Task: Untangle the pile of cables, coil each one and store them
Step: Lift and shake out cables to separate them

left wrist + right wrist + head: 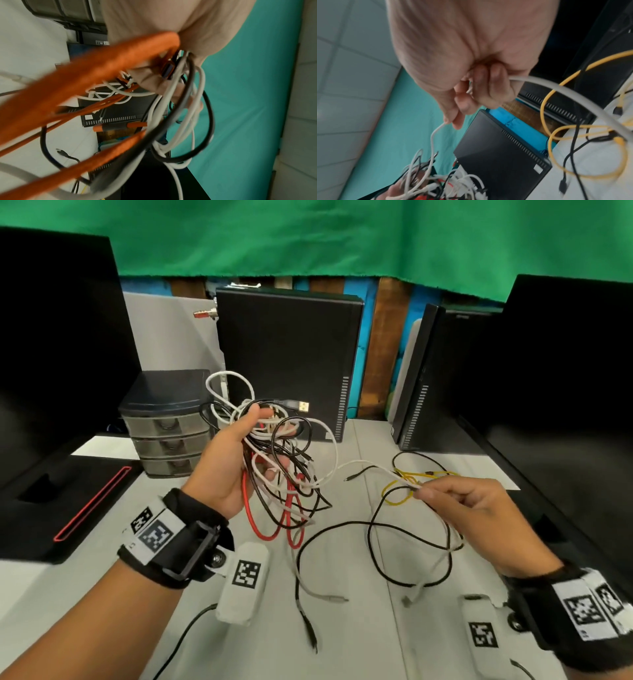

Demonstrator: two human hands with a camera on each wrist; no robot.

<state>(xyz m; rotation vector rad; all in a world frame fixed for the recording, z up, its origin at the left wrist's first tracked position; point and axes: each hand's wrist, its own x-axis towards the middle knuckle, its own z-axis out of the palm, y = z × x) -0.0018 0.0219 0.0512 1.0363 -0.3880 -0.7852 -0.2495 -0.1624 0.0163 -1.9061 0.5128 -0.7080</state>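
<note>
My left hand (236,453) holds up a tangled bundle of cables (284,453), white, black and red, above the white table (102,594). In the left wrist view the fingers (154,81) curl round the bundle, with red cable loops (96,75) blurred close to the camera. My right hand (462,501) pinches a white cable (359,465) that runs taut from the bundle to its fingers (453,119). A yellow cable (404,484) lies on the table just beyond that hand. Black cable loops (376,546) and a grey cable (308,583) hang down onto the table.
A small drawer unit (168,426) stands at the back left beside a black computer case (287,354). Another case (428,378) and dark monitors (565,392) flank the right. A black tray with a red edge (68,501) lies at the left.
</note>
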